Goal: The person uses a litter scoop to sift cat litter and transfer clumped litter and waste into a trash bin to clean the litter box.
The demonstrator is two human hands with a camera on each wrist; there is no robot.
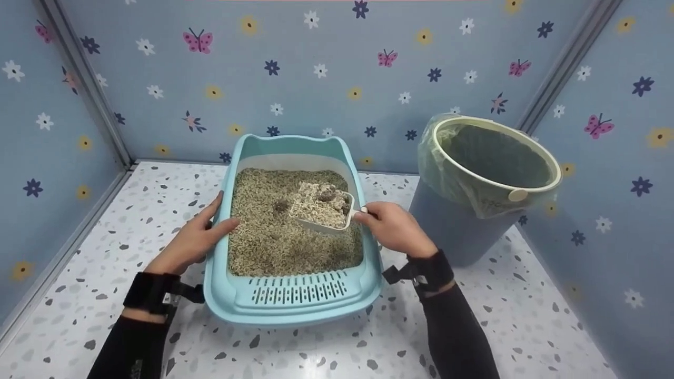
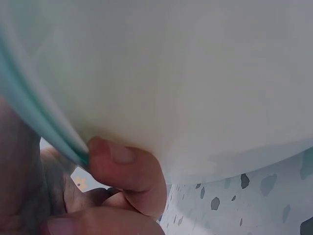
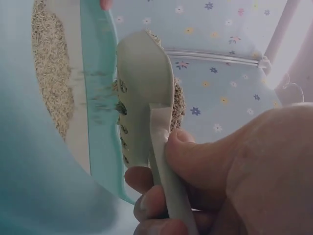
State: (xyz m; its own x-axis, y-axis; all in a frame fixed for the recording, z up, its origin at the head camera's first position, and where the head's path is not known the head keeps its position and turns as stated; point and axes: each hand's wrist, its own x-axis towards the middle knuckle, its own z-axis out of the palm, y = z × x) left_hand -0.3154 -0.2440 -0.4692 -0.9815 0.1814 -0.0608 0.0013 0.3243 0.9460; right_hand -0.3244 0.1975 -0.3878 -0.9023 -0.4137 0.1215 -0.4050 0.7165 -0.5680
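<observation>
A light blue litter box (image 1: pixel 295 316), filled with tan pellet litter (image 1: pixel 263 237), stands on the floor. My left hand (image 1: pixel 192 239) grips its left rim, thumb over the inner edge; in the left wrist view, fingers (image 2: pixel 127 171) curl under the rim. My right hand (image 1: pixel 395 226) holds a pale litter scoop (image 3: pixel 146 88) by its handle over the box. The scoop is heaped with litter and a few dark clumps (image 1: pixel 327 193). Pellets fall through its slots in the right wrist view. Another dark clump (image 1: pixel 281 206) lies on the litter surface.
To the right of the box stands a grey-blue trash bin (image 1: pixel 447 226) with a cream rim ring (image 1: pixel 526 138) and a translucent liner bag (image 1: pixel 432 158) folded over it. Flowered wall panels (image 1: pixel 326 79) enclose the back and sides. The floor (image 1: pixel 126 210) has a speckled terrazzo pattern.
</observation>
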